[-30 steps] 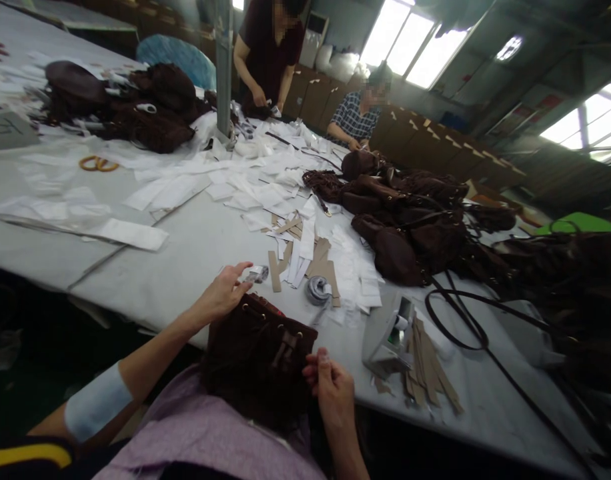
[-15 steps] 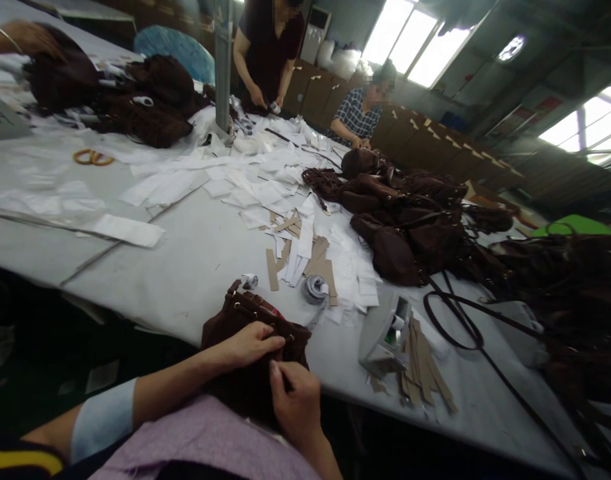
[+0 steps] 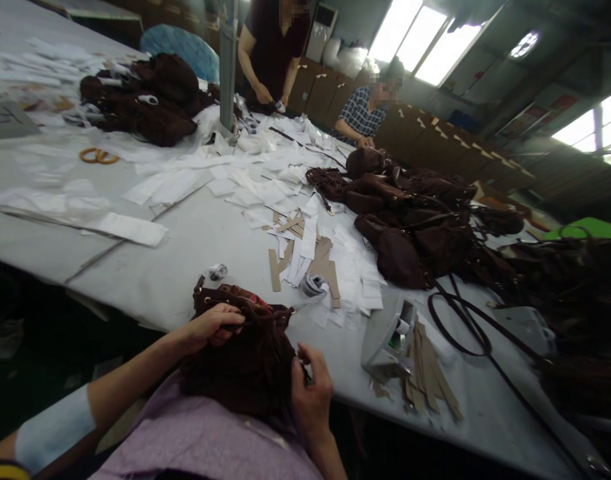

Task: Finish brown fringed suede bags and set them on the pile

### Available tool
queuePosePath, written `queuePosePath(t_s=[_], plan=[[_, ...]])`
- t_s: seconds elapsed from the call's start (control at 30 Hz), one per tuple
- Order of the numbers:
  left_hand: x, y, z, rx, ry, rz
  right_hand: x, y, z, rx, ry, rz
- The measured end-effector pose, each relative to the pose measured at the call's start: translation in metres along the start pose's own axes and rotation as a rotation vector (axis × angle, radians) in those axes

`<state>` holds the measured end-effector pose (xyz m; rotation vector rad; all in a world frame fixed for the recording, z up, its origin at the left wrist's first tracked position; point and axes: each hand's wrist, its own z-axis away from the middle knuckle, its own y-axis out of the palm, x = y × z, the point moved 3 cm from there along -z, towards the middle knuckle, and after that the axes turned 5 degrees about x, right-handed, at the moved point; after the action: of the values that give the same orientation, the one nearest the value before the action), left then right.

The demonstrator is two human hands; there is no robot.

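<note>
- Left grip [image 3: 220,325]: thumb and fingers closed on the brown bag [image 3: 238,373], pinching its front near the mouth.
- Right grip [image 3: 313,390]: at the bag's right side, fingers curled, thumb a little apart from them; cannot tell whether I have hold of anything there.
- Bag sits in front of me over the lilac cloth [image 3: 220,440], at the near edge of the table [image 3: 205,240]. Mouth points away from me; some red lining [image 3: 260,303] shows.
- Small shiny wad [image 3: 218,272] just beyond the bag's left top corner.
- Grey roll [image 3: 313,285] beyond the bag, to its right, beside brown strips [image 3: 274,270] and white paper [image 3: 309,237].
- Farther right: grey box [image 3: 385,337], more brown strips [image 3: 430,373] against it, then a looped strap [image 3: 432,313].
- Heap of dark brown bags [image 3: 410,213] behind these.
- Far side: worker in checks [image 3: 360,110], hands together; another in a dark shirt [image 3: 270,47], head bent.
</note>
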<state>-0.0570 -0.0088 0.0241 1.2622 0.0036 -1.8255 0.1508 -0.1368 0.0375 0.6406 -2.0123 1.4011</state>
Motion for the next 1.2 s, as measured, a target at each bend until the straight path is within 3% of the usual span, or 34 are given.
queuePosePath(t_s=[0.1,0.2,0.27,0.33,0.37,0.43,0.53,0.7,0.77,0.87,0.93,1.03,1.1,1.2], plan=[[-0.006,-0.003,0.007,0.079,0.002,-0.141,0.005,-0.006,-0.033,0.017,-0.026,-0.02],[-0.028,0.003,0.016,0.086,0.041,-0.492,0.013,0.01,-0.066,0.256,-0.175,-0.032],[-0.051,0.002,0.025,-0.122,0.191,-0.789,0.012,0.021,-0.077,0.347,-0.161,-0.046],[-0.071,0.002,0.034,-0.356,0.405,-1.018,0.011,0.028,-0.081,0.339,-0.115,-0.047],[-0.078,0.003,0.037,-0.386,0.489,-1.099,0.012,0.03,-0.081,0.326,-0.104,-0.043],[-0.082,0.01,0.033,-0.24,0.558,-1.228,0.017,0.032,-0.081,0.317,-0.102,-0.041],[-0.084,0.027,0.019,0.064,0.502,-1.332,0.029,0.029,-0.085,0.325,-0.1,-0.047],[-0.105,0.055,-0.003,0.278,0.374,-1.294,0.048,0.014,-0.101,0.318,-0.081,-0.027],[-0.111,0.058,-0.008,0.361,0.347,-1.232,0.053,0.007,-0.107,0.347,-0.147,0.026],[-0.107,0.045,-0.015,0.5,0.262,-1.089,0.05,-0.004,-0.113,0.472,-0.369,0.147],[-0.098,0.03,-0.017,0.54,0.123,-0.983,0.036,-0.012,-0.116,0.504,-0.482,0.229],[-0.077,0.011,-0.015,0.576,-0.069,-0.776,-0.002,-0.025,-0.119,0.459,-0.521,0.311],[-0.065,0.005,-0.013,0.577,-0.054,-0.71,-0.028,-0.03,-0.119,0.432,-0.487,0.343],[-0.053,0.0,-0.015,0.444,0.116,-0.888,-0.047,-0.032,-0.116,0.437,-0.431,0.375]])
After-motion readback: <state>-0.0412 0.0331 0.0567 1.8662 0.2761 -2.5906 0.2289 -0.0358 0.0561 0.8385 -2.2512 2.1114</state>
